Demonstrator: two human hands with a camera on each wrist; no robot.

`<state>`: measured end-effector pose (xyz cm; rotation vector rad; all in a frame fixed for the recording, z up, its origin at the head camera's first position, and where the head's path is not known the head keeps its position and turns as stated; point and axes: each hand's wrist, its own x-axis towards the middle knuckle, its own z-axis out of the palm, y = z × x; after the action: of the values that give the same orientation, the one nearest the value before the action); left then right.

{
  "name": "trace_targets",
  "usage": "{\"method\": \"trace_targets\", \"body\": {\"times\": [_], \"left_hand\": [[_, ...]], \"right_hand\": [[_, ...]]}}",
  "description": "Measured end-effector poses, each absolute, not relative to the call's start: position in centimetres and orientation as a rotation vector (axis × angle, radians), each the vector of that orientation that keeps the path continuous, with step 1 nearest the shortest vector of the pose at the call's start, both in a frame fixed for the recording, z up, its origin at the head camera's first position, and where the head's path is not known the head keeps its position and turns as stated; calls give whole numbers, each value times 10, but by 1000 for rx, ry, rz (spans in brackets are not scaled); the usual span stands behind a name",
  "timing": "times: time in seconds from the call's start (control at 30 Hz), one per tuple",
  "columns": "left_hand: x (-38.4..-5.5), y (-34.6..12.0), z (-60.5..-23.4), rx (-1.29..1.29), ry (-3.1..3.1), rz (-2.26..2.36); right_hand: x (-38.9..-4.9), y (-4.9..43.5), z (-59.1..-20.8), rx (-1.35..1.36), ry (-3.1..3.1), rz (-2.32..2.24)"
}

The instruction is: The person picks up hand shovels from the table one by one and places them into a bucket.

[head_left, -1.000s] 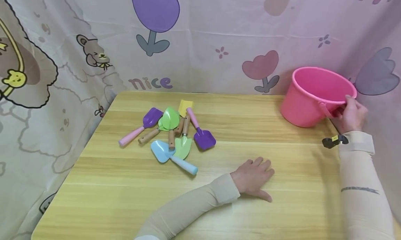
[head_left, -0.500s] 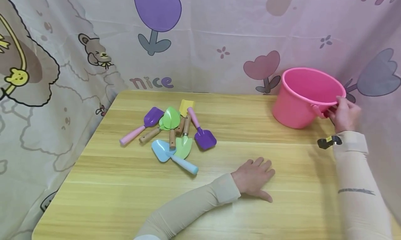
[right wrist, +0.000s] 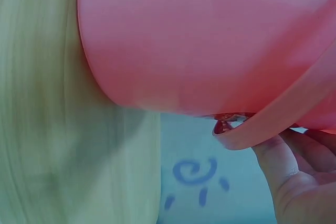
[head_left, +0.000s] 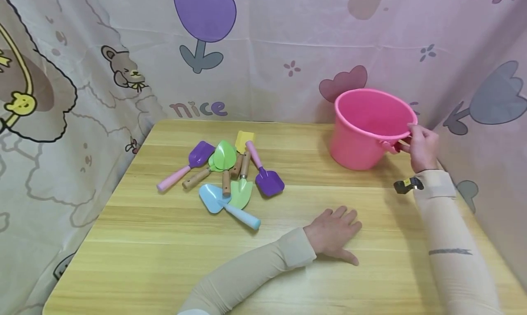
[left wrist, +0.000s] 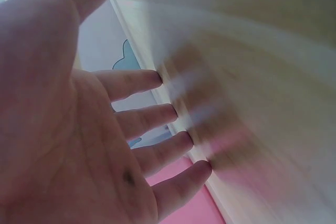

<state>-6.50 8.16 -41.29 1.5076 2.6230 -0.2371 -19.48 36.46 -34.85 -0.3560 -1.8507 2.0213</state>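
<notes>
A pink bucket (head_left: pixel 356 146) stands at the back right of the wooden table, its mouth facing up. My right hand (head_left: pixel 424 148) grips its right rim beside the handle joint, thumb on top. In the right wrist view the bucket's handle (right wrist: pixel 294 106) hangs down along its side, near the fingers. My left hand (head_left: pixel 332 232) rests on the table with its fingers spread; the left wrist view shows straight fingertips (left wrist: pixel 152 78) against the wood. Nearest to it lies a light-blue trowel (head_left: pixel 240 214), to its left.
Several toy trowels and shovels lie in a loose pile at left centre, among them a purple shovel (head_left: pixel 269 182), a green trowel (head_left: pixel 224 155) and a yellow shovel (head_left: pixel 244 140). Patterned curtains (head_left: pixel 271 40) enclose the table (head_left: pixel 164 251) at the back and sides.
My right hand has moved the pink bucket leftward along the back of the table, keeping its grip on the rim. My left hand and the pile of tools have stayed put.
</notes>
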Motion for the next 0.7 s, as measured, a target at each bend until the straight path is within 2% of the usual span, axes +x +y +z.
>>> {"method": "trace_targets", "body": {"times": [0.3,0.7], "left_hand": [[-65,84,-413,1506,2620,-246],[-67,83,-412,1494,2613,-244]], "right_hand": [[-204,326,-353,-181,-1828,2056],[-205,293,-355,-172,-1875,2026]]}}
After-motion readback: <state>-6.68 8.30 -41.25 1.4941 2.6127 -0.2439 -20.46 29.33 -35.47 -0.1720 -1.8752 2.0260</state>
